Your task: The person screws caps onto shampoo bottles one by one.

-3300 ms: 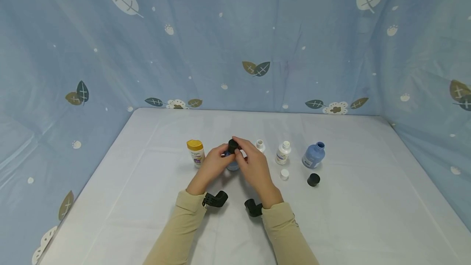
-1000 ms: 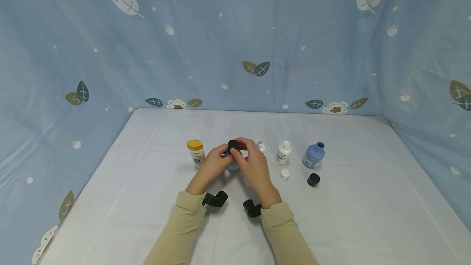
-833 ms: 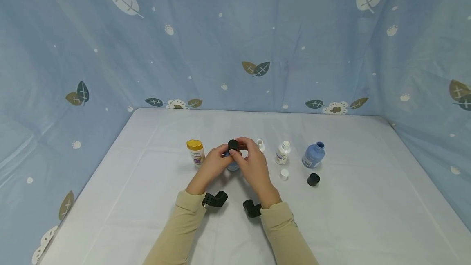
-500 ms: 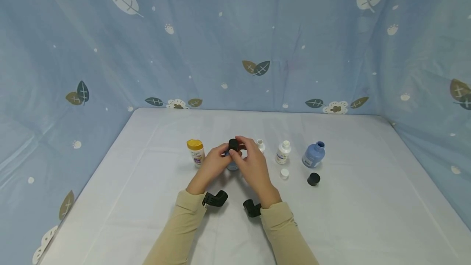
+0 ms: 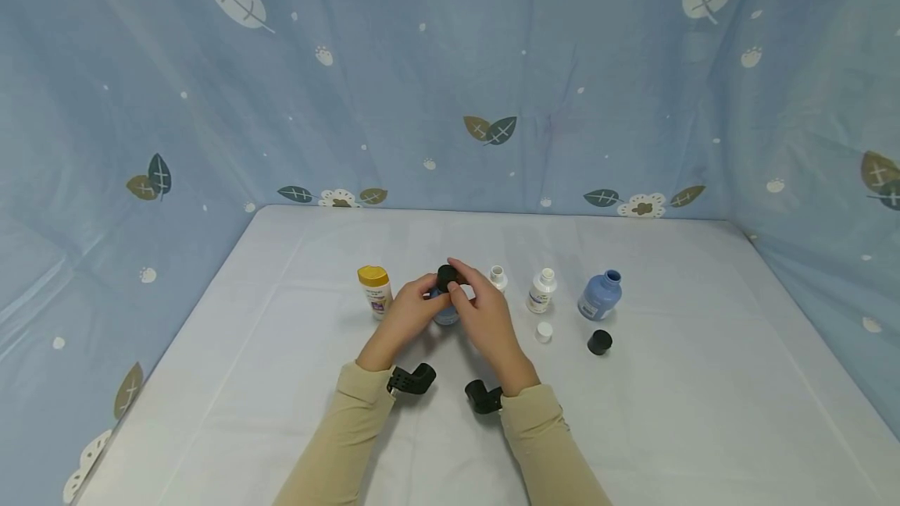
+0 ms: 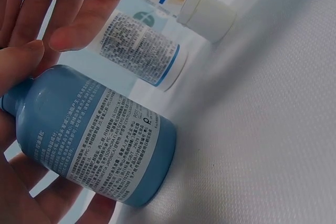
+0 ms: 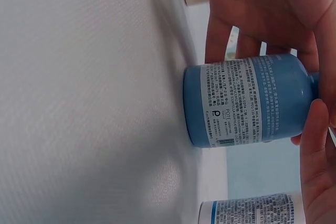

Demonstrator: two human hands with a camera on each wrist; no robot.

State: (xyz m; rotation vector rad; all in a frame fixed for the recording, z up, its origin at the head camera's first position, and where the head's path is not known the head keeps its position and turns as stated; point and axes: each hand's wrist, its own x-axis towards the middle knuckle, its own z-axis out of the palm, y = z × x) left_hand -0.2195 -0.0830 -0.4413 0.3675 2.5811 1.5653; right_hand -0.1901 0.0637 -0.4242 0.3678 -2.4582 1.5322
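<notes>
In the head view my left hand (image 5: 404, 312) holds a blue bottle (image 5: 445, 317) around its upper part. My right hand (image 5: 490, 324) pinches a black screw cap (image 5: 446, 278) at the top of that bottle between thumb and fingers. Seen from the left wrist, the printed back label of the blue bottle (image 6: 110, 140) faces me, and its base is at the white cloth. The right wrist view has left-hand fingers behind the blue bottle (image 7: 247, 100), with right-hand fingertips (image 7: 315, 129) at its neck. The cap is out of sight in both wrist views.
Left of the hands stands a white bottle with a yellow cap (image 5: 374, 291). To the right are two uncapped white bottles, one partly behind my hand (image 5: 498, 278) and one farther right (image 5: 541, 292), and an uncapped blue bottle (image 5: 600, 295). A white cap (image 5: 544, 332) and a black cap (image 5: 600, 342) lie before them.
The right thumb and fingertips have shifted around the black cap, the thumb going right and the fingers left. The left hand and the bottle have stayed in place.
</notes>
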